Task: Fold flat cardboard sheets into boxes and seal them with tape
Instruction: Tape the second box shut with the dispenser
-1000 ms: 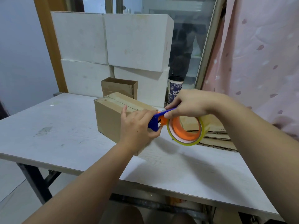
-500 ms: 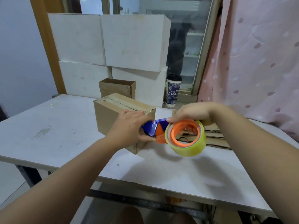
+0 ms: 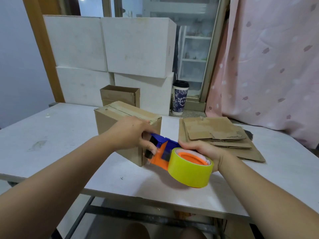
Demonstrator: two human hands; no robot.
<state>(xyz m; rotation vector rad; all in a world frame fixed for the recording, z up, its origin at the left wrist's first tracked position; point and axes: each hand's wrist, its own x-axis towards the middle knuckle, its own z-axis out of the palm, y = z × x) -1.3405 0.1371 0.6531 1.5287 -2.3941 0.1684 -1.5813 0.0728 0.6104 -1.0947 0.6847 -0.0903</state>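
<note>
Fingers [image 3: 149,147] of left hand [image 3: 131,133] curled over the near right corner of the brown box [image 3: 110,125], thumb down by the black front roller of the tape dispenser [image 3: 160,152]; hand grips the box end. Right hand [image 3: 202,150] just right of the box, its fingers [image 3: 185,144] wrapped round the dispenser from behind, clamped on it. Dispenser has a blue top and an orange body, and its front end touches the box's right end face. Yellow tape roll [image 3: 188,173] sits on its orange hub, on the side away from the box, held above the desk [image 3: 51,135]. Cannot tell if a tape strip is stuck on that end face.

Box stands on the desk, flaps closed, with a tape line along the top seam. Flat cardboard sheets [image 3: 215,133] stacked on the desk right of the box, apart from it. Small open carton [image 3: 119,95] just behind the box. 4 white boxes [image 3: 134,45] stacked 2 on 2 further behind. Lidded cup [image 3: 180,97] behind and right of the box, on the sill. Pink curtain [image 3: 267,66] far right of the box, behind the sheets
</note>
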